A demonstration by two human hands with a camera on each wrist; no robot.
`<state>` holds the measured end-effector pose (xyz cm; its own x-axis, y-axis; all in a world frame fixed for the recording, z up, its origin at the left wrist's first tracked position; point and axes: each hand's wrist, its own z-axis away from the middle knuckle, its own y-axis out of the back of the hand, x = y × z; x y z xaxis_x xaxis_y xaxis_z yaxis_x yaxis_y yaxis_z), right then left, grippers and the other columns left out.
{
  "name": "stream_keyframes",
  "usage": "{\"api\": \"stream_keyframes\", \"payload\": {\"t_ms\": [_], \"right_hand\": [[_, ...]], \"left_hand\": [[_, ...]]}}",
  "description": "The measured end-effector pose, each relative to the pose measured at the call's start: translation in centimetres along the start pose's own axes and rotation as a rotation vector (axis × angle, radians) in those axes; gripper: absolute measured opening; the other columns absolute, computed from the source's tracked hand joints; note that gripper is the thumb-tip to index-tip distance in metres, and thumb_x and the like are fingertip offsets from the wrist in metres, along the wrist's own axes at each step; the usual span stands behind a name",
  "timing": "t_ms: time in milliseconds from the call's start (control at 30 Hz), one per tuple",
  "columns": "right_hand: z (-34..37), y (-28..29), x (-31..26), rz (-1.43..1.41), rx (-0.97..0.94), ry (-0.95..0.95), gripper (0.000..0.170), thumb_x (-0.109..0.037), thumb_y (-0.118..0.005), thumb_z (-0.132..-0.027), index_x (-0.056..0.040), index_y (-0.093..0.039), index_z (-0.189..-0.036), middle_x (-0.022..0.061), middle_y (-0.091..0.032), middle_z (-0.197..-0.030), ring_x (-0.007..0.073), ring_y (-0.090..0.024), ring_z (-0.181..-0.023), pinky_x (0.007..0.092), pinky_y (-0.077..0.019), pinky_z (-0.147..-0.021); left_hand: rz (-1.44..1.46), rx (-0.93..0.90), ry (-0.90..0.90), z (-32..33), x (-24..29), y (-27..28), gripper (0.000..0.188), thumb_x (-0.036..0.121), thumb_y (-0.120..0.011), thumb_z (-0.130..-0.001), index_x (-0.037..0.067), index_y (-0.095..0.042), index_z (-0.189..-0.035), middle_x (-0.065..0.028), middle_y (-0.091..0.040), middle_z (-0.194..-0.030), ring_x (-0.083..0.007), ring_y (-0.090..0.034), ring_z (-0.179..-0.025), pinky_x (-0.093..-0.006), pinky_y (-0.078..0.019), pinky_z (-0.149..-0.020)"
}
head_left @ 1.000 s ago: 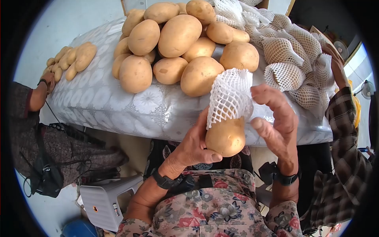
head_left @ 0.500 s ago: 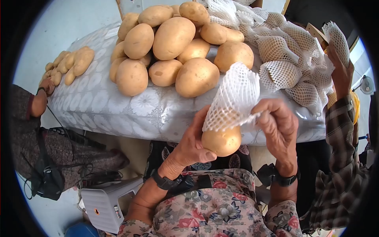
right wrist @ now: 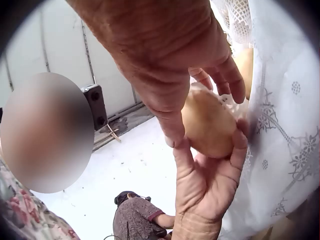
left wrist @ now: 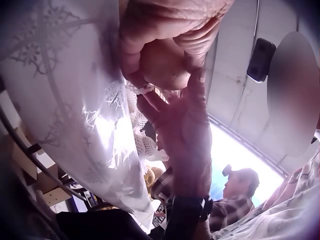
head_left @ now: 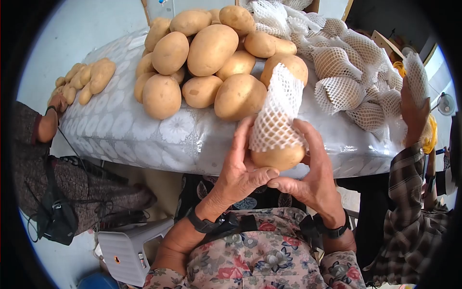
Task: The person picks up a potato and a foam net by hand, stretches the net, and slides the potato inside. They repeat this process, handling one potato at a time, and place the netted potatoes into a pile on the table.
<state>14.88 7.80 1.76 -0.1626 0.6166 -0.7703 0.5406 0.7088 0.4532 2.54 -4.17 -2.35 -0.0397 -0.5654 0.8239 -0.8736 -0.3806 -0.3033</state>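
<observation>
A potato (head_left: pixel 280 158) is held between both hands above the table's near edge, its lower end bare. A white foam net sleeve (head_left: pixel 277 126) covers its upper part and stands up past it, narrowing at the top. The left hand (head_left: pixel 240 168) curls round the potato's left side. Round the right side curls the right hand (head_left: pixel 315 173), the two thumbs meeting below it. In the right wrist view the bare end of the potato (right wrist: pixel 207 122) shows between the right hand (right wrist: pixel 165 60) and the left hand (right wrist: pixel 205 190).
Bare potatoes (head_left: pixel 212 50) are piled on the cloth-covered table (head_left: pixel 168 144). Netted potatoes (head_left: pixel 339 94) lie at the right. Another person's hand (head_left: pixel 415 111) holds a netted item at the far right. At the far left a hand (head_left: pixel 57 102) is beside a smaller potato pile (head_left: pixel 102 76).
The right hand has gone from pulling at the sleeve's edge to gripping the potato's right side. The sleeve covers more of the potato than at first. At the far right, another person's hand has raised a netted item.
</observation>
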Motion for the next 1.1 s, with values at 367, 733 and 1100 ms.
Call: {"api": "stream_keyframes", "payload": {"t_ms": [367, 733, 1100], "right_hand": [[-1.1, -0.4, 0.6, -0.324, 0.221, -0.130, 0.083, -0.004, -0.070, -0.065, 0.0039, -0.029, -0.135, 0.0183, -0.047, -0.123, 0.0212, -0.054, -0.110, 0.0324, -0.0464, -0.093], [-2.2, -1.1, 3.3, -0.342, 0.417, -0.080, 0.080, -0.010, -0.076, -0.073, 0.0053, -0.027, -0.134, 0.0174, -0.049, -0.121, 0.0215, -0.056, -0.106, 0.0328, -0.0494, -0.088], [-1.4, -0.5, 4.8, -0.411, 0.456, -0.013, 0.068, -0.022, -0.078, -0.076, 0.0038, -0.036, -0.123, 0.0138, -0.053, -0.110, 0.0175, -0.056, -0.097, 0.0286, -0.0499, -0.081]], "left_hand": [[-0.416, 0.147, -0.054, -1.4, -0.4, -0.1, 0.034, 0.011, -0.056, -0.091, 0.000, -0.045, -0.122, -0.0132, -0.059, -0.109, -0.0175, -0.058, -0.099, -0.0309, -0.0472, -0.085], [-0.900, 0.037, -0.214, -1.6, -1.3, 0.1, 0.022, -0.003, -0.065, -0.074, 0.003, -0.055, -0.093, -0.0091, -0.060, -0.082, -0.0209, -0.058, -0.064, -0.0304, -0.0473, -0.057], [-0.869, 0.031, -0.110, -1.5, -0.8, -0.7, 0.030, 0.002, -0.068, -0.074, 0.007, -0.053, -0.099, -0.0090, -0.060, -0.087, -0.0257, -0.060, -0.067, -0.0350, -0.0490, -0.059]]}}
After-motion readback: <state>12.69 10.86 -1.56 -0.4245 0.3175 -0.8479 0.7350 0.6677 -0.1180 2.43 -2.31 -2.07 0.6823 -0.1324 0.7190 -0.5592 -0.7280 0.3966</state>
